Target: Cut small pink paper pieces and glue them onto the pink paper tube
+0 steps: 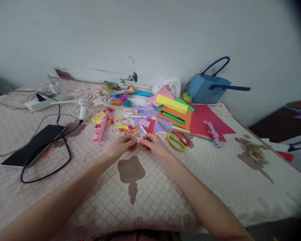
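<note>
A small pink paper flower [139,139] is pinched between my two hands above the cloth. My left hand [124,146] grips its left side with thumb and fingertips closed. On the opposite side my right hand [153,144] holds it with thumb and forefinger. Just beyond my fingers lie tiny red and yellow paper scraps [129,129]. To the right of my right hand rest scissors with yellow and red handles [177,140]. A purple sheet [140,113] with a pink paper piece [144,123] on it lies behind my hands.
A rolled pink paper decorated with flowers [101,127] lies left; a purple decorated roll [213,135] lies right. Coloured sheets [205,120] and a green cutter [173,117] sit behind the scissors. A blue bag [208,88] stands by the wall. A black cable [69,157] loops beside a dark tablet-like device [32,144].
</note>
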`<state>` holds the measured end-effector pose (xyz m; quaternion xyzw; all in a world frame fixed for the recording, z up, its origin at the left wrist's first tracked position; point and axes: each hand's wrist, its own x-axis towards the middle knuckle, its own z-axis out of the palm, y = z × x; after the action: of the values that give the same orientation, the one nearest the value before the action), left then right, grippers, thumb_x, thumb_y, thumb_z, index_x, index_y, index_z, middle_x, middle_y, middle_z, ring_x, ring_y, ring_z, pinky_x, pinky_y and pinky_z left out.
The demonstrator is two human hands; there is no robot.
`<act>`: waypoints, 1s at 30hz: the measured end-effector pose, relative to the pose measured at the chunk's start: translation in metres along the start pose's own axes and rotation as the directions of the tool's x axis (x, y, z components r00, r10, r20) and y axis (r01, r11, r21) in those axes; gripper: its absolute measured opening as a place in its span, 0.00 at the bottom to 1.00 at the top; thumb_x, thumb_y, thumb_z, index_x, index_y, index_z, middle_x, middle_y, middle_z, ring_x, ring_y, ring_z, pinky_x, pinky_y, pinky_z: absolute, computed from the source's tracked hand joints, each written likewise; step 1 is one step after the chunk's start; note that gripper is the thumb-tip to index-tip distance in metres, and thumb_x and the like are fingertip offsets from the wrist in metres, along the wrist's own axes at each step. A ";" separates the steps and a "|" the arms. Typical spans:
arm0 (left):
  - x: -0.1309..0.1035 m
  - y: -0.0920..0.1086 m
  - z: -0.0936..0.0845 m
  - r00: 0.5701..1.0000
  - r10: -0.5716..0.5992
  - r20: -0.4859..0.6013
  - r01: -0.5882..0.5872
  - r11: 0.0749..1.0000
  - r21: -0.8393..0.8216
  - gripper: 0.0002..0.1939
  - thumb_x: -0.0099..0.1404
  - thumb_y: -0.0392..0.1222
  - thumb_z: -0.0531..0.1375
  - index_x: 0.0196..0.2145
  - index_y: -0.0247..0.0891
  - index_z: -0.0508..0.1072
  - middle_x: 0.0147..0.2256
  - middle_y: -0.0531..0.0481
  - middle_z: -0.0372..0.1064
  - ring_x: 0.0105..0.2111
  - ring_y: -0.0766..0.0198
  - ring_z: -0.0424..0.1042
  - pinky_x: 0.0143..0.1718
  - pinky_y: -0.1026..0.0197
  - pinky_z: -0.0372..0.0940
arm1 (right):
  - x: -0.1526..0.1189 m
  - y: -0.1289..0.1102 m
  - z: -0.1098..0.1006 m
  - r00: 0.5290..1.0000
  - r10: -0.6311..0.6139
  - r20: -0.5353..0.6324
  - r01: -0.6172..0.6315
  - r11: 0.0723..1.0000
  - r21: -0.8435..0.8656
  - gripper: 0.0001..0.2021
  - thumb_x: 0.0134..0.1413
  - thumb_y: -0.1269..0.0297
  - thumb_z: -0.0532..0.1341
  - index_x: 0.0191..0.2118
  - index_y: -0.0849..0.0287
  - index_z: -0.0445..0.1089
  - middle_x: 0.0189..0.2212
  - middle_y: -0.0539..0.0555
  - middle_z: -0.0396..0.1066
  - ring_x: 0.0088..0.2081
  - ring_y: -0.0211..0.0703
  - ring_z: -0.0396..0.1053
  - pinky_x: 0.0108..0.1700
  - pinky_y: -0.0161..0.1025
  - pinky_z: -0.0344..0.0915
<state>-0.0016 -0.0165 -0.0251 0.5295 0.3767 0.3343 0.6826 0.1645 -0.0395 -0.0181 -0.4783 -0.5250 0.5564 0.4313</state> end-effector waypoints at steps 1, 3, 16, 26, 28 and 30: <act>0.000 0.000 0.000 1.000 -0.002 -0.003 0.002 1.000 -0.004 0.13 0.54 0.47 0.62 0.28 0.33 0.69 0.24 0.52 0.66 0.24 0.70 0.65 0.27 0.66 0.60 | 0.000 0.000 0.000 1.000 0.000 0.001 0.000 1.000 -0.001 0.10 0.46 0.58 0.62 0.26 0.58 0.63 0.17 0.43 0.62 0.17 0.30 0.57 0.17 0.29 0.52; 0.000 0.001 0.001 1.000 -0.005 -0.010 0.005 1.000 -0.010 0.13 0.54 0.47 0.62 0.27 0.32 0.69 0.24 0.52 0.66 0.24 0.70 0.65 0.28 0.66 0.60 | 0.000 0.000 0.000 1.000 0.001 -0.003 -0.001 1.000 -0.006 0.10 0.46 0.58 0.62 0.26 0.58 0.63 0.16 0.43 0.61 0.16 0.30 0.57 0.17 0.29 0.52; 0.000 0.002 0.002 1.000 -0.027 -0.004 0.027 0.999 -0.031 0.14 0.53 0.48 0.63 0.28 0.33 0.70 0.25 0.52 0.66 0.24 0.71 0.64 0.28 0.66 0.60 | -0.001 -0.003 0.002 1.000 -0.002 0.001 0.002 1.000 -0.024 0.10 0.46 0.59 0.61 0.26 0.59 0.62 0.16 0.44 0.61 0.17 0.30 0.57 0.17 0.28 0.52; 0.000 -0.001 0.001 0.999 -0.041 -0.004 0.040 0.995 -0.093 0.16 0.55 0.51 0.61 0.30 0.33 0.70 0.26 0.50 0.68 0.25 0.70 0.66 0.29 0.65 0.60 | -0.001 -0.002 0.001 1.000 -0.012 0.005 0.012 1.000 -0.019 0.12 0.45 0.54 0.62 0.26 0.59 0.64 0.18 0.45 0.63 0.18 0.31 0.58 0.18 0.30 0.52; 0.000 -0.001 0.001 0.999 -0.036 0.002 0.036 0.995 -0.098 0.16 0.55 0.51 0.61 0.30 0.33 0.70 0.26 0.50 0.68 0.25 0.70 0.66 0.29 0.65 0.60 | -0.001 -0.002 0.001 1.000 -0.011 0.003 0.011 1.000 -0.012 0.12 0.45 0.55 0.62 0.27 0.59 0.64 0.19 0.45 0.64 0.18 0.30 0.58 0.18 0.30 0.52; 0.000 0.000 0.001 0.999 -0.032 0.010 0.033 0.995 -0.093 0.15 0.55 0.49 0.62 0.29 0.33 0.69 0.27 0.51 0.68 0.25 0.70 0.66 0.29 0.65 0.60 | -0.001 -0.001 0.001 1.000 -0.010 0.002 0.010 1.000 -0.001 0.12 0.45 0.55 0.62 0.26 0.59 0.64 0.19 0.46 0.65 0.18 0.30 0.58 0.18 0.30 0.52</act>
<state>-0.0007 -0.0175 -0.0250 0.4922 0.3661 0.3380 0.7137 0.1641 -0.0406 -0.0166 -0.4754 -0.5279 0.5546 0.4333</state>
